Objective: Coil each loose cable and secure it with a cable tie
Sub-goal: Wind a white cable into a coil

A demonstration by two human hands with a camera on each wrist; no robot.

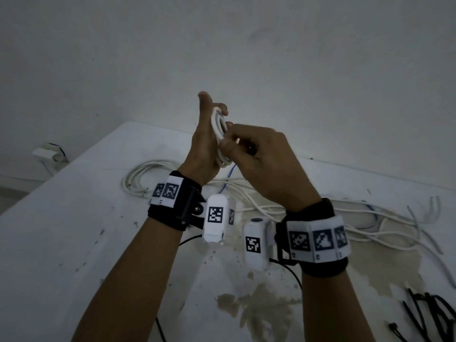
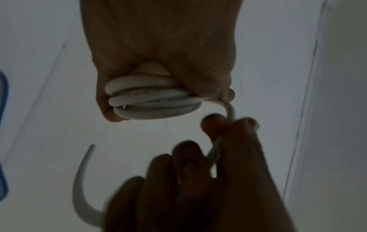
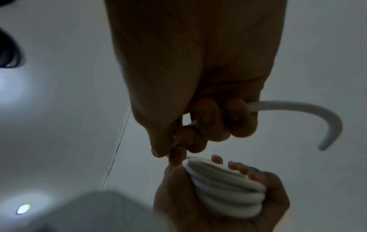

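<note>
My left hand [image 1: 209, 137] is raised above the table and grips a small coil of white cable [image 1: 218, 127], its loops stacked tight in the palm [image 2: 152, 100] [image 3: 224, 188]. Just to its right, my right hand [image 1: 256, 154] pinches the free tail of the same cable [image 2: 228, 109] between thumb and fingers. The tail's loose end [image 3: 317, 119] curves out past the right hand's fingers [image 3: 238, 119]. The thumb of the left hand points up.
Several loose white cables [image 1: 271, 208] lie tangled across the stained white table [image 1: 74, 243], with another loose bundle [image 1: 145, 174] at the left. Black cable ties [image 1: 429, 314] lie at the table's front right. A wall socket [image 1: 49, 154] sits low on the left wall.
</note>
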